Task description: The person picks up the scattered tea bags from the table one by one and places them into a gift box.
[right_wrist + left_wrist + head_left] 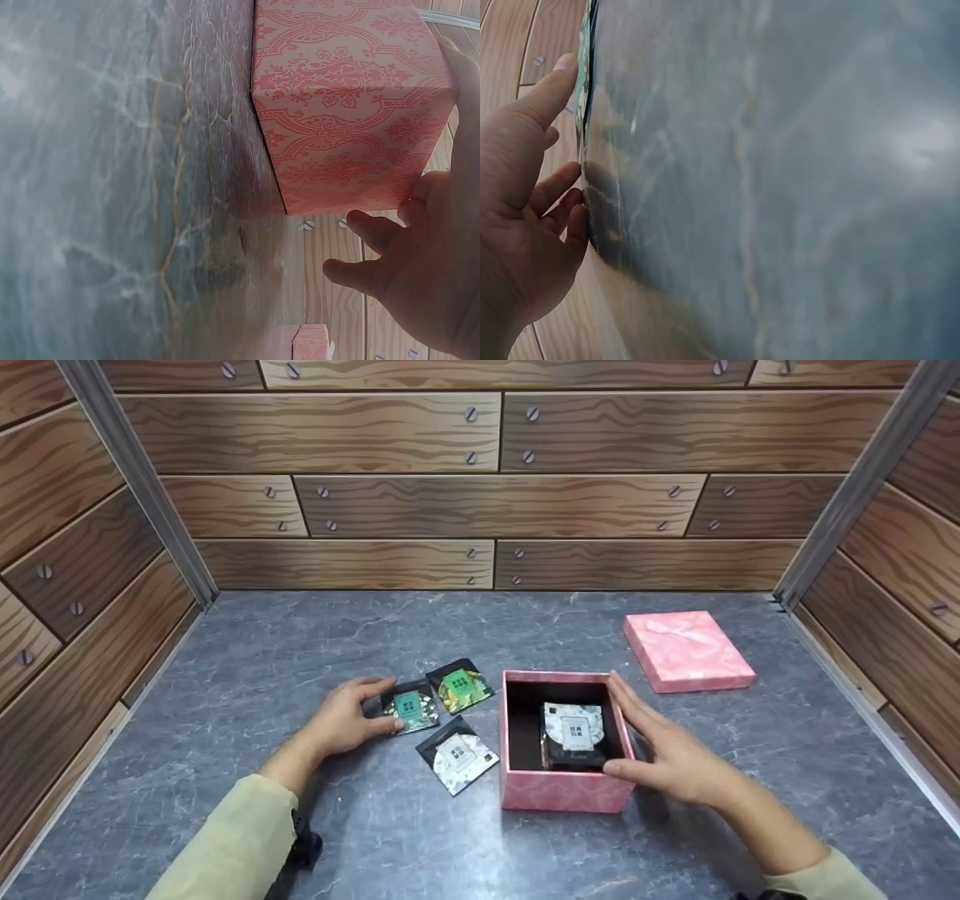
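My left hand (349, 716) touches a dark sachet with a teal label (409, 706), its thumb and index finger spread across the left side. In the left wrist view that sachet shows only as a thin edge beside the thumb. Beside it lie a sachet with a green label (460, 685) and a white-patterned sachet (457, 755). My right hand (667, 746) holds the right side of an open pink box (562, 793), thumb at the front corner and index finger at the back one. Inside are dark sachets, with a white-patterned one (576, 727) on top.
A pink lid with a bow (690, 649) lies behind and to the right of the box. The grey marbled table (337, 637) is bounded by wood-patterned walls (495, 502) at the back and both sides.
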{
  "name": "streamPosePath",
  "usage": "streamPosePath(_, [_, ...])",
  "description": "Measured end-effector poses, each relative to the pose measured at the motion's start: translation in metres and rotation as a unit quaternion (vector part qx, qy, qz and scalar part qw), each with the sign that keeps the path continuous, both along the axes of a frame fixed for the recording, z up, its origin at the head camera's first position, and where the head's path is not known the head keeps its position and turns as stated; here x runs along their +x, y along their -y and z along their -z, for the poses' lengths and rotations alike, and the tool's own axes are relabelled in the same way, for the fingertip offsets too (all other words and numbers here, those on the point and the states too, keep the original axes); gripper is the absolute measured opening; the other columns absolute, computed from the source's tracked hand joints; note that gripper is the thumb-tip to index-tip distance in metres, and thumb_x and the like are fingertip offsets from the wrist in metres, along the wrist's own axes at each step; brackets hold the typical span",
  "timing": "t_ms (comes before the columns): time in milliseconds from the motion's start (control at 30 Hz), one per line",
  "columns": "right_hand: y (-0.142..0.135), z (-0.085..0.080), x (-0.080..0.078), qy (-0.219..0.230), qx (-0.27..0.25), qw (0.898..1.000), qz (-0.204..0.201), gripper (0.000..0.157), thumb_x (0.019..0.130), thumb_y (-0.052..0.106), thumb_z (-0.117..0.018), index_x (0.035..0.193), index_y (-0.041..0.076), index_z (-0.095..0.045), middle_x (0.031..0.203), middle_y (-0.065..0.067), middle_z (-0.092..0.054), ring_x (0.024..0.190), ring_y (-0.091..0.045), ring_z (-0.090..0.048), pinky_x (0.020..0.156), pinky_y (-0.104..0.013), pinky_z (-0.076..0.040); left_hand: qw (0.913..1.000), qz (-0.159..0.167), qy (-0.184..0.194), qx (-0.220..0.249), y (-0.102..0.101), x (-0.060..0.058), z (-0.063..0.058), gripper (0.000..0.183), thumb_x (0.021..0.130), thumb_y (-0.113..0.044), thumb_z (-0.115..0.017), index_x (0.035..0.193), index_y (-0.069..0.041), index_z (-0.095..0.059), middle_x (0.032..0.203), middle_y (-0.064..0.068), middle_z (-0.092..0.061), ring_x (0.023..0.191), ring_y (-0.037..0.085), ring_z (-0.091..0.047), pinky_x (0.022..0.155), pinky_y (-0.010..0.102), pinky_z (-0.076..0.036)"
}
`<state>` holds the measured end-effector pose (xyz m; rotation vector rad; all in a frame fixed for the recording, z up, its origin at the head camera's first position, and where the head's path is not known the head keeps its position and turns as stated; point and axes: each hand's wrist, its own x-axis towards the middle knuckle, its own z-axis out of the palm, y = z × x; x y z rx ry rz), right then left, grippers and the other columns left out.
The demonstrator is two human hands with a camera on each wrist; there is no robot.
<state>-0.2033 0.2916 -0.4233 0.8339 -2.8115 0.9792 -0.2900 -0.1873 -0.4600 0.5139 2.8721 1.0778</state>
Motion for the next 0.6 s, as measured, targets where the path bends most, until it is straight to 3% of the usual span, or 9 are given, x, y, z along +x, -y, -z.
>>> streamPosePath(600, [-0.0002,0.001,-0.0002,-0.001,-0.003,1.0,-0.005,0.104,0.093,0.041,-0.079,0.171,0.013,-0.016,0.177,-0.008,-0.011,0.155,-0.047,-0.024,0.118,-0.071,-0.025,0.9997,-0.004,0.0,-0.024,-0.0033,0.0009,0.0012,0.071,0.09,-0.029,-0.087,0.152,-0.006,-0.059,0.152,0.022,-0.054,0.143,0.049,-0.044,0.119,0.062,-0.033])
